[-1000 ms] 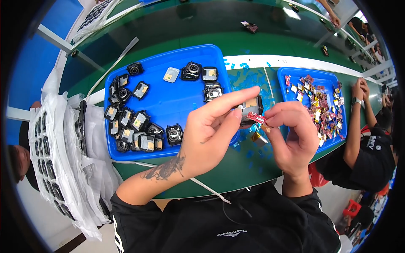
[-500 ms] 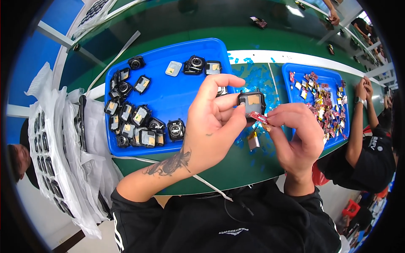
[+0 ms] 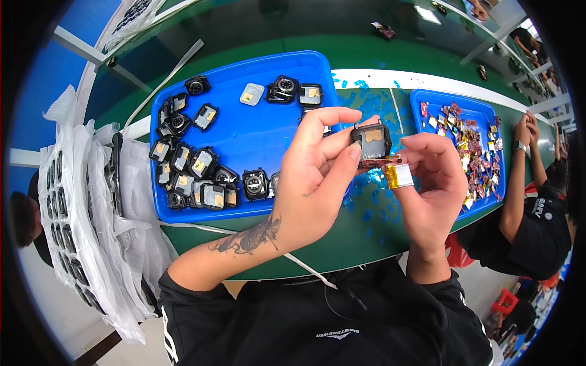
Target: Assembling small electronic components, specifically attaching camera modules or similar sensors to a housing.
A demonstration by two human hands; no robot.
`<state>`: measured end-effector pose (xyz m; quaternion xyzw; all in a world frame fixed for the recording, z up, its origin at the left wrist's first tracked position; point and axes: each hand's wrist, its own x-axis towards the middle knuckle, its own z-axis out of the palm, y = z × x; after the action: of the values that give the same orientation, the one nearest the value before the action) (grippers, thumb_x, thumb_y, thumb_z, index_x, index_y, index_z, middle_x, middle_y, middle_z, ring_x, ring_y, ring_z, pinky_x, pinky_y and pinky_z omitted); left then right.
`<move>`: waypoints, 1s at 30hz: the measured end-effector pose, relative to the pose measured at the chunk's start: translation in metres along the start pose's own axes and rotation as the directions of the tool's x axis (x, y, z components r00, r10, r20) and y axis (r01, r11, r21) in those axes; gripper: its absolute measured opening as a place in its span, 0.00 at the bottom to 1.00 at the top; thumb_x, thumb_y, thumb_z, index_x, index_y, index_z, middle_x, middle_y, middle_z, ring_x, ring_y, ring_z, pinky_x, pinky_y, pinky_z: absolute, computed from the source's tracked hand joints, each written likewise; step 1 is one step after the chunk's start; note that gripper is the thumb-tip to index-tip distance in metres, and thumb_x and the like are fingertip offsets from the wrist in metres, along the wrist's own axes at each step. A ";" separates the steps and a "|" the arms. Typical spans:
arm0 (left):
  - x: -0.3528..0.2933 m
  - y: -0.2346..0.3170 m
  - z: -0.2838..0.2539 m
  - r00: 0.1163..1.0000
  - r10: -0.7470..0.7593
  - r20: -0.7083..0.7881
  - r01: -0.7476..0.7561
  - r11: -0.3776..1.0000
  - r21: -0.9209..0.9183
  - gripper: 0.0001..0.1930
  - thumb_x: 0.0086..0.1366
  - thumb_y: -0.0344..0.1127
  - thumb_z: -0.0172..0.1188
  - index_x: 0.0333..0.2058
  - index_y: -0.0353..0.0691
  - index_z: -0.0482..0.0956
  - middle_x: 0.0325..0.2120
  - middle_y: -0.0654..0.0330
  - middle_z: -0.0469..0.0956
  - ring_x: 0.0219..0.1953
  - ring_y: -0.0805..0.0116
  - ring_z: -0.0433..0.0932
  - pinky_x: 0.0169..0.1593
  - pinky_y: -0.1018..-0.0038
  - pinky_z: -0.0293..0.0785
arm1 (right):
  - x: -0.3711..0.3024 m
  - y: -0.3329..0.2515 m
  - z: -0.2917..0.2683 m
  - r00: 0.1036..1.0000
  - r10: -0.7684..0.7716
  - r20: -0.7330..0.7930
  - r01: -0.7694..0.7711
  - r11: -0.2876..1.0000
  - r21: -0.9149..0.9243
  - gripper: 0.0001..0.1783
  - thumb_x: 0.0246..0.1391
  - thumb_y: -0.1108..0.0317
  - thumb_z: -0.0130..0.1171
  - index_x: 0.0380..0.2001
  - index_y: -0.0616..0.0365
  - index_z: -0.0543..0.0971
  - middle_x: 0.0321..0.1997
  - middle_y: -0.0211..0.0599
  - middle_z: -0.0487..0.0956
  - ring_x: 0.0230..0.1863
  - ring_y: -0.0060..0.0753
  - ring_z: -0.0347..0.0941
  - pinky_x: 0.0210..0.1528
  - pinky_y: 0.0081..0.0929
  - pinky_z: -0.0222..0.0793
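Observation:
My left hand (image 3: pixel 317 165) is closed around a black smartwatch case (image 3: pixel 371 139), its grey inner side with a tan patch facing up. Along the case's lower edge lies a small red circuit board (image 3: pixel 373 163), partly behind my left thumb. Joined to that board is a silver battery (image 3: pixel 401 175) with gold tape at one end. My right hand (image 3: pixel 434 189) pinches the battery and board end between thumb and fingers. Under my left wrist, a large blue tray (image 3: pixel 244 134) holds several similar watch cases (image 3: pixel 203 163) and a loose grey plate (image 3: pixel 251 94).
A smaller blue tray (image 3: pixel 417 110) at the right holds a heap of red boards and batteries (image 3: pixel 470 146). Blue film scraps (image 3: pixel 366 97) litter the green table (image 3: pixel 329 259). White packing sheets with black parts (image 3: pixel 70 207) stand at left. A co-worker's hands (image 3: pixel 526 131) are at far right.
The battery, which dangled below my right fingers, now lies raised across my right thumb. The red board has swung level against the case's lower edge. The case has shifted slightly right.

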<state>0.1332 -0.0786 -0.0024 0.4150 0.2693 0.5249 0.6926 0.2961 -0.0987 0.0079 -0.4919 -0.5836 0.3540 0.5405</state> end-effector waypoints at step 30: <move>-0.003 -0.009 -0.001 0.997 0.069 -0.021 -0.069 0.998 0.015 0.23 0.64 0.16 0.51 0.55 0.35 0.57 0.51 0.45 0.73 0.54 0.66 0.74 0.55 0.73 0.72 | 0.008 0.012 0.017 0.992 0.107 0.062 -0.118 0.971 0.207 0.18 0.51 0.83 0.61 0.46 0.66 0.72 0.41 0.32 0.74 0.40 0.17 0.73 0.33 0.12 0.75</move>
<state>0.1362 -0.0819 -0.0105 0.4233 0.2658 0.5509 0.6683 0.2822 -0.0862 -0.0040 -0.4552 -0.5274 0.4562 0.5536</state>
